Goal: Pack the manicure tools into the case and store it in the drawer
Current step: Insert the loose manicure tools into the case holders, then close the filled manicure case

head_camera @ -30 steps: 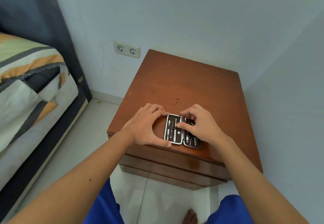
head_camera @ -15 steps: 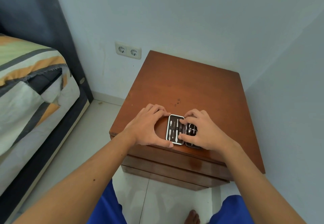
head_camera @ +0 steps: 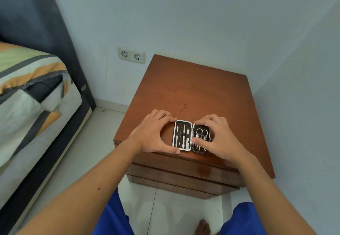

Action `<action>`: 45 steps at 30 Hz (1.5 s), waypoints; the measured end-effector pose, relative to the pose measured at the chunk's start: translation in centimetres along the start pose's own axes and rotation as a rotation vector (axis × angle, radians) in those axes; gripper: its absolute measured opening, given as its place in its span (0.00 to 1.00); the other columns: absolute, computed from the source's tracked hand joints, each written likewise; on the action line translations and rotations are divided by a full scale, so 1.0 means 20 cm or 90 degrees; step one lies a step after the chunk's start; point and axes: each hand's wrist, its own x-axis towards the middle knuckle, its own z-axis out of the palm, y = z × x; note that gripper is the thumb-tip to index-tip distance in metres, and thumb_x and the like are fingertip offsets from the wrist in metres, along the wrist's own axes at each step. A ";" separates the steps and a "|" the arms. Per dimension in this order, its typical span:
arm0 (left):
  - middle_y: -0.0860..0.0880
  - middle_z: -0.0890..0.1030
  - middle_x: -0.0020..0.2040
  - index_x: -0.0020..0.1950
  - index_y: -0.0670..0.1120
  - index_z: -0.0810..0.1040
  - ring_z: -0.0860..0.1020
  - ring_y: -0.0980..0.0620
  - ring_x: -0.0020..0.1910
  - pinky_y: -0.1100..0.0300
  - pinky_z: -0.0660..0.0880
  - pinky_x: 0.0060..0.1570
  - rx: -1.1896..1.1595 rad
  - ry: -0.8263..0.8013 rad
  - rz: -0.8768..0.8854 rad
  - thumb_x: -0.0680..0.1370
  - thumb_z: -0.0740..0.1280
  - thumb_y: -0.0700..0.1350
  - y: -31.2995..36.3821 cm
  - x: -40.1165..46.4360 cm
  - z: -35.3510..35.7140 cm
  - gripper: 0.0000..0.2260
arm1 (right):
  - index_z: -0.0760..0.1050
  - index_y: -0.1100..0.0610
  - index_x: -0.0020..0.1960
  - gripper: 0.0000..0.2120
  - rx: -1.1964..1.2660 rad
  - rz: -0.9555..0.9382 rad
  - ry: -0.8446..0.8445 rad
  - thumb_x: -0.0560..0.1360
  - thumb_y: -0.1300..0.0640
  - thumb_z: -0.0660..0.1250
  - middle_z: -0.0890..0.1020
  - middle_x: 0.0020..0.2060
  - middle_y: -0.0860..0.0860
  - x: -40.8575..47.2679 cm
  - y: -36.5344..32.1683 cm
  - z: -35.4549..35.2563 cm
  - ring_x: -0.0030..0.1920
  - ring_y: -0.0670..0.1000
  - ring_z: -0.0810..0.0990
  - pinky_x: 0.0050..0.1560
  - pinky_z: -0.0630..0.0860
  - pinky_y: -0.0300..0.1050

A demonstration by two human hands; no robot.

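I see the open case (head_camera: 191, 137) near the surface (head_camera: 193, 87) front edge, my left hand (head_camera: 152, 133) cupping its left half, my right hand (head_camera: 219, 139) gripping its right. Since half a second ago, my right fingers (head_camera: 200, 141) have drawn back, uncovering the scissors (head_camera: 201, 132).

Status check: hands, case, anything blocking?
Left hand bracing manicure case, right hand on its right half. Case open flat on nightstand, tools seated. Nothing in the way.

L hand (head_camera: 153, 132) & R hand (head_camera: 219, 139) curled, arms extended fwd.

Open black case (head_camera: 191, 136) of manicure tools (head_camera: 183, 135) lies flat near nightstand's (head_camera: 193, 87) front edge.
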 end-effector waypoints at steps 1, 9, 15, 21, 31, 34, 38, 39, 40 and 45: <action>0.58 0.69 0.71 0.78 0.53 0.71 0.65 0.57 0.69 0.52 0.66 0.73 0.000 -0.002 -0.001 0.63 0.72 0.80 0.00 0.00 0.00 0.50 | 0.78 0.44 0.67 0.25 0.015 0.025 0.018 0.73 0.39 0.76 0.74 0.61 0.40 -0.02 0.02 -0.01 0.63 0.47 0.67 0.61 0.65 0.39; 0.59 0.69 0.72 0.78 0.55 0.70 0.64 0.57 0.71 0.52 0.66 0.75 -0.005 -0.008 -0.006 0.63 0.71 0.81 0.00 0.00 0.01 0.50 | 0.74 0.45 0.74 0.26 0.058 0.090 -0.007 0.78 0.45 0.73 0.74 0.60 0.40 -0.11 0.19 -0.03 0.61 0.49 0.72 0.61 0.69 0.38; 0.63 0.68 0.72 0.80 0.57 0.71 0.63 0.59 0.73 0.52 0.65 0.76 -0.028 -0.016 -0.024 0.66 0.70 0.80 -0.02 0.00 0.01 0.47 | 0.70 0.46 0.76 0.32 0.075 0.106 -0.126 0.75 0.46 0.76 0.70 0.62 0.40 -0.07 0.19 -0.10 0.61 0.47 0.72 0.57 0.67 0.31; 0.65 0.75 0.66 0.69 0.62 0.82 0.68 0.60 0.69 0.52 0.69 0.71 -0.114 0.036 -0.032 0.77 0.73 0.64 -0.06 0.02 0.02 0.21 | 0.77 0.44 0.55 0.24 0.096 0.131 -0.018 0.66 0.37 0.81 0.74 0.55 0.39 -0.21 0.16 -0.04 0.57 0.42 0.72 0.55 0.69 0.39; 0.64 0.77 0.63 0.68 0.61 0.82 0.70 0.59 0.65 0.56 0.69 0.66 -0.135 0.047 -0.076 0.80 0.74 0.55 -0.04 0.05 0.01 0.16 | 0.67 0.46 0.45 0.28 0.050 0.200 0.242 0.63 0.25 0.71 0.70 0.46 0.39 -0.42 -0.14 0.29 0.50 0.47 0.68 0.50 0.65 0.46; 0.63 0.76 0.63 0.70 0.60 0.81 0.69 0.59 0.65 0.58 0.68 0.65 -0.121 0.034 -0.081 0.81 0.72 0.54 -0.03 0.06 0.01 0.17 | 0.67 0.46 0.45 0.30 0.045 0.213 0.248 0.62 0.23 0.70 0.70 0.46 0.40 -0.41 -0.15 0.31 0.50 0.48 0.67 0.50 0.64 0.46; 0.62 0.75 0.64 0.72 0.61 0.80 0.68 0.59 0.65 0.58 0.67 0.65 -0.106 0.029 -0.082 0.82 0.71 0.55 -0.01 0.05 0.01 0.17 | 0.67 0.47 0.45 0.30 0.039 0.209 0.242 0.63 0.24 0.71 0.70 0.46 0.40 -0.41 -0.14 0.30 0.50 0.48 0.67 0.51 0.66 0.47; 0.62 0.75 0.64 0.72 0.61 0.80 0.69 0.59 0.65 0.58 0.68 0.66 -0.104 0.030 -0.082 0.82 0.71 0.55 -0.01 0.05 0.01 0.18 | 0.67 0.47 0.45 0.30 0.037 0.207 0.240 0.63 0.24 0.72 0.70 0.46 0.40 -0.41 -0.14 0.30 0.50 0.48 0.67 0.51 0.67 0.47; 0.62 0.75 0.64 0.72 0.61 0.80 0.69 0.59 0.64 0.57 0.68 0.66 -0.102 0.031 -0.082 0.82 0.71 0.55 -0.01 0.05 0.01 0.18 | 0.67 0.47 0.45 0.29 0.036 0.207 0.236 0.63 0.25 0.72 0.70 0.46 0.40 -0.41 -0.14 0.30 0.50 0.48 0.67 0.51 0.67 0.47; 0.61 0.75 0.65 0.74 0.59 0.79 0.69 0.58 0.66 0.55 0.69 0.69 -0.103 0.028 -0.092 0.82 0.71 0.54 0.00 0.04 0.00 0.19 | 0.68 0.46 0.43 0.27 0.054 0.189 0.191 0.64 0.27 0.74 0.72 0.45 0.40 -0.41 -0.11 0.24 0.49 0.47 0.69 0.52 0.68 0.46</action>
